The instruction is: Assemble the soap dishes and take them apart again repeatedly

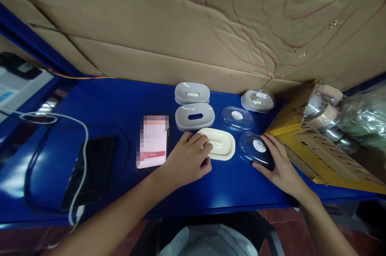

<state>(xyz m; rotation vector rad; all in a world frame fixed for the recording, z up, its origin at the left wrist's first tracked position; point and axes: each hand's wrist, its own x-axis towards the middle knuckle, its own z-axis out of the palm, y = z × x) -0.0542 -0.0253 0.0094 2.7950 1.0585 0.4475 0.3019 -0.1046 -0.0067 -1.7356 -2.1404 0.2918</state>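
Note:
My left hand (196,157) is over the left end of a cream oval dish (221,147), its fingers curled. Whatever those fingers hold, if anything, is hidden. My right hand (279,159) grips the right end of a clear oval lid (249,147) with a round white sticker, thumb at the near side and fingers at the far side. Behind it lies a second clear lid (230,119) with a similar sticker. Two grey oval covers stand behind the dish: the nearer cover (183,118) has a dark slot, and the farther cover (181,94) shows a pale slot.
A grey dish with a clear lid (263,105) stands at the back right. A cardboard box (298,151) holding tape rolls is on the right. To the left lie a lit phone (153,139), a black tablet-like device (93,171) and a white cable (85,143). Cardboard (150,26) walls the back.

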